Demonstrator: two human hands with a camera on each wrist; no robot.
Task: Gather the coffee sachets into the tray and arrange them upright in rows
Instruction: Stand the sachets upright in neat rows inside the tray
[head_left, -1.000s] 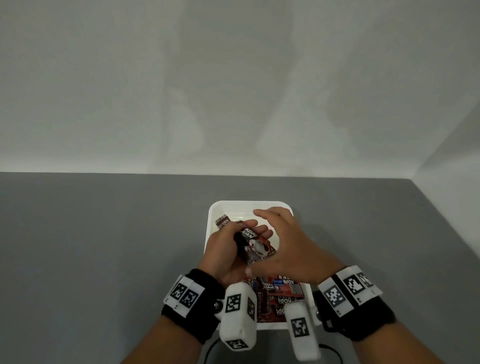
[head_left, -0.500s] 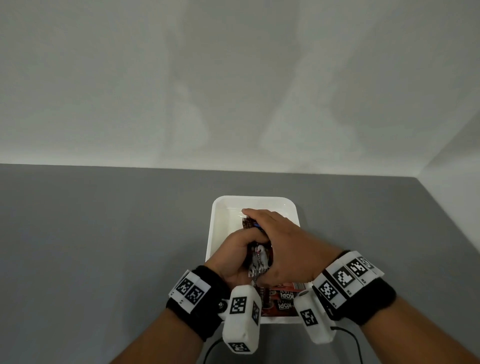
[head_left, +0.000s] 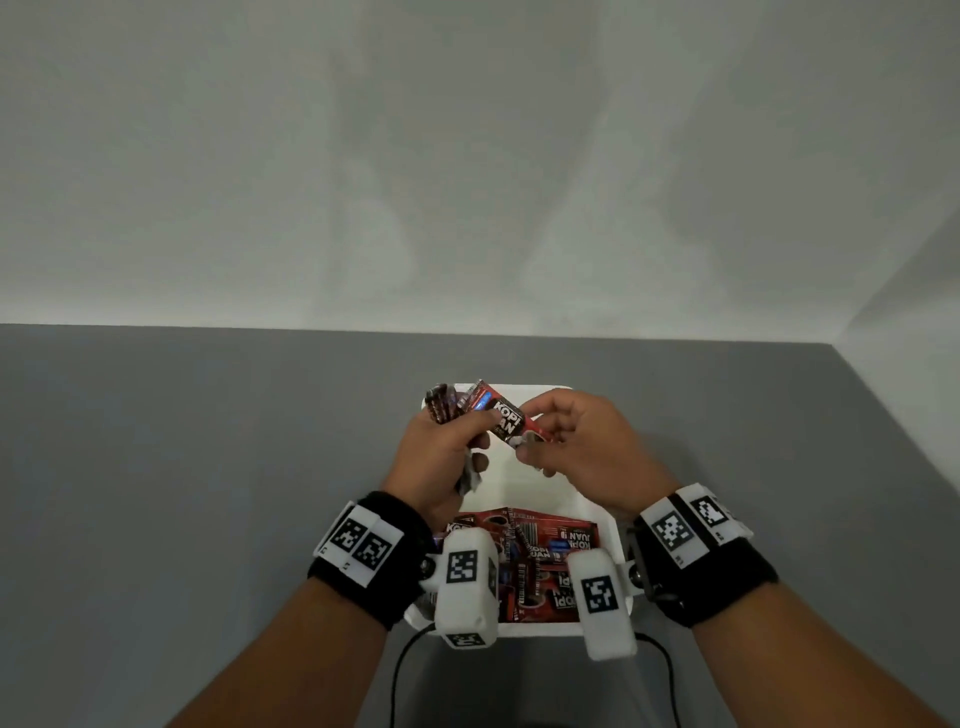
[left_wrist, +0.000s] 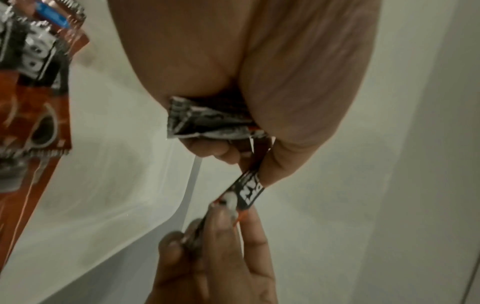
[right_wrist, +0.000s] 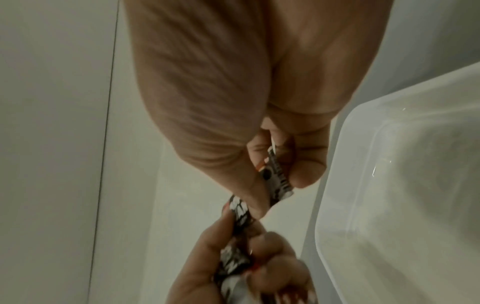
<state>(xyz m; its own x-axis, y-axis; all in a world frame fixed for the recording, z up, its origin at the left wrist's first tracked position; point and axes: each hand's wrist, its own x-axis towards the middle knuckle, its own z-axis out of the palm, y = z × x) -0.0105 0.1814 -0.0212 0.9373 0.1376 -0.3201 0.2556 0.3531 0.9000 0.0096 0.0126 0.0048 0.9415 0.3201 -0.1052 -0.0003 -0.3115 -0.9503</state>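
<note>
A white tray (head_left: 602, 514) sits on the grey table, with several red coffee sachets (head_left: 545, 551) lying flat in its near end. My left hand (head_left: 441, 457) grips a bundle of sachets (head_left: 441, 405) above the tray's far left part. One red and black sachet (head_left: 506, 418) sticks out of the bundle to the right. My right hand (head_left: 576, 447) pinches that sachet's lower end between thumb and fingers. In the left wrist view the bundle (left_wrist: 207, 121) shows under my palm, and the pinched sachet (left_wrist: 249, 191) runs to the right hand's fingertips (left_wrist: 223, 222). The right wrist view shows the same pinch (right_wrist: 278, 174).
The grey table (head_left: 208, 467) spreads wide on both sides of the tray, against a pale wall behind. Black cables (head_left: 405, 670) trail off the near edge below the tray. The tray's far half (head_left: 530, 478) under my hands holds no sachets.
Both hands rose from down inside the tray. The right hand, which covered the bundle, now draws one sachet out sideways to the right.
</note>
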